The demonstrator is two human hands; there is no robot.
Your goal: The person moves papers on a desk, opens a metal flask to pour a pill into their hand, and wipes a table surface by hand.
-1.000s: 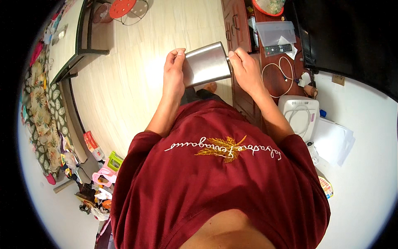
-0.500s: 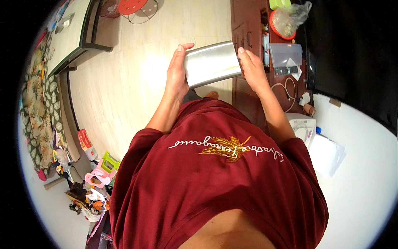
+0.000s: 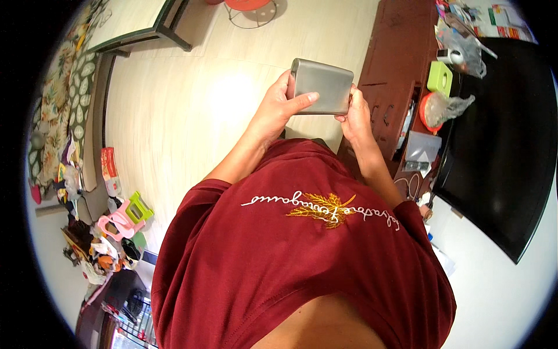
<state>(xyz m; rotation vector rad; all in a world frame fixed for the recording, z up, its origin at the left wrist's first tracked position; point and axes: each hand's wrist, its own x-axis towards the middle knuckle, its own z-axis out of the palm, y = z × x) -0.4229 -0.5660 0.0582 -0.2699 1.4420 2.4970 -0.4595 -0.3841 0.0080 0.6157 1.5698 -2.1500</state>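
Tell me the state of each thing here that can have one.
Metal container: held up; opening not visible
Left hand: closed on its left end, thumb across the front
Right hand: gripping its right end
Television: screen dark
Cabinet doors: shut
Red stool: upright, partly out of frame

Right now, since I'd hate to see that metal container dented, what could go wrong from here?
The metal container looks smooth and might slip, dropping to the pale floor: the left hand has it by one side, the right hand by the other, in mid-air. Swung rightward, it could knock the dark red cabinet, near the right hand in this view.
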